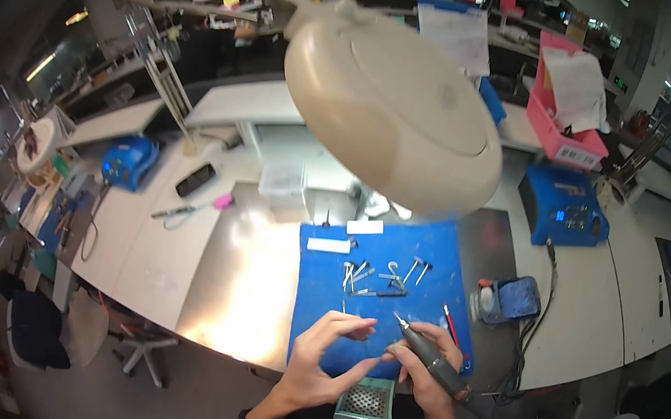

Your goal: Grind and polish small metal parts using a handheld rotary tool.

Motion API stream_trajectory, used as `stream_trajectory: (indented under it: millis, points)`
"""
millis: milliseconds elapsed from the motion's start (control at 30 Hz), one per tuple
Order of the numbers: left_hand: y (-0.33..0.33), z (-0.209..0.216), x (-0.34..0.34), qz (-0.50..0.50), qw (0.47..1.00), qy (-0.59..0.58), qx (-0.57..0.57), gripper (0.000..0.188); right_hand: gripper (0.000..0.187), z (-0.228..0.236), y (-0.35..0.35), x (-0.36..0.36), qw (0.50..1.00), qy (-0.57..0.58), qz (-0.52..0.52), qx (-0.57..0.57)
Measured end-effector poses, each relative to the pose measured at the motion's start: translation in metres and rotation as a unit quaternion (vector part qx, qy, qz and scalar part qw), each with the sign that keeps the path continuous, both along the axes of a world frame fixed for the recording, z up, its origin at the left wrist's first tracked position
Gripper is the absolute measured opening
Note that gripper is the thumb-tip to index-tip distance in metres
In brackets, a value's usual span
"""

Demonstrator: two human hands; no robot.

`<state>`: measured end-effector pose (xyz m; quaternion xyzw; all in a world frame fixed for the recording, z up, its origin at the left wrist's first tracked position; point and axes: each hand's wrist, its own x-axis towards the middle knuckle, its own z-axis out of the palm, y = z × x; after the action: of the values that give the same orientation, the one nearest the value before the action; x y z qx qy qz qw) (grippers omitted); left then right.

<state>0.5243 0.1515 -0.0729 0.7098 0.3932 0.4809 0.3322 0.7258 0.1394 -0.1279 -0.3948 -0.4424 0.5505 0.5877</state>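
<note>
My right hand (430,374) is wrapped round a dark rotary handpiece (436,364), its thin tip pointing up and left over the blue mat (321,299). Facing it, my left hand (323,355) has its fingers curved and thumb apart, with nothing visible between them. The left thumb reaches close to the right fingertips; whether they touch I cannot tell. Under both hands, at the bench edge, is a teal box with a metal grille (366,401). Beyond them several small shanked bits (393,289) lie scattered on the mat, and a red pencil (449,322) rests at its right.
A large lamp head (394,114) hangs over the bench. Blue control boxes stand right (562,209) and left (129,162). A corded cable (547,304) runs down beside a blue pouch (517,297). Two white blocks (329,245) lie on the mat; a phone (196,180) lies left.
</note>
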Motion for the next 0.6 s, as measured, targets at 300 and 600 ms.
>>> stream_trajectory:
  millis: [300, 600]
  points:
    - [0.088, 0.145, 0.04, -0.106, 0.946, -0.283, -0.118, 0.082, 0.037, 0.012, 0.005, 0.0, 0.999, 0.013, -0.032, 0.021]
    - [0.091, 0.196, 0.094, -0.021, 0.952, -0.304, -0.031, 0.054, 0.038, 0.013, 0.009, -0.002, 1.0, -0.004, -0.013, 0.025]
